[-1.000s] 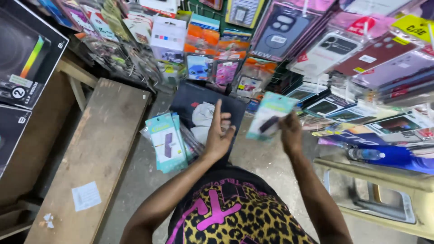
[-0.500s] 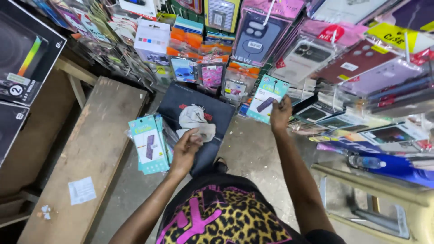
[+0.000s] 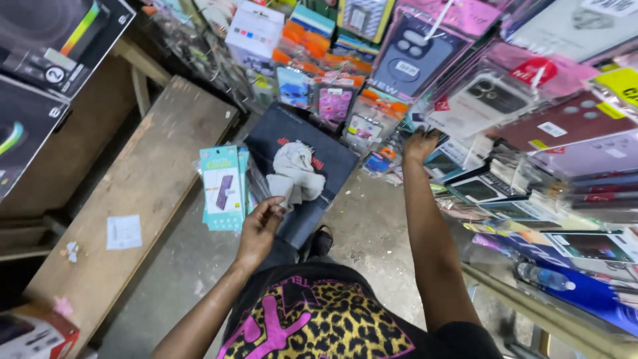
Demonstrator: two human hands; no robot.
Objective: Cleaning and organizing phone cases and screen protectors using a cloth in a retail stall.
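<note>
Cloth (image 3: 296,174), pale and crumpled, lies on a dark folder (image 3: 299,159) over your lap; your left hand (image 3: 260,223) pinches its lower edge with fingers closed on it. Just left of it sits a stack of teal packets (image 3: 222,186), beside the wooden bench (image 3: 133,193). Farther out, your right hand (image 3: 420,144) reaches into the hanging phone cases (image 3: 412,56); its grip can't be told.

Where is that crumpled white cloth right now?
In the head view the white cloth lies left of centre on a dark flat box, right of the teal packets, with the left hand pinching its lower edge.
</note>
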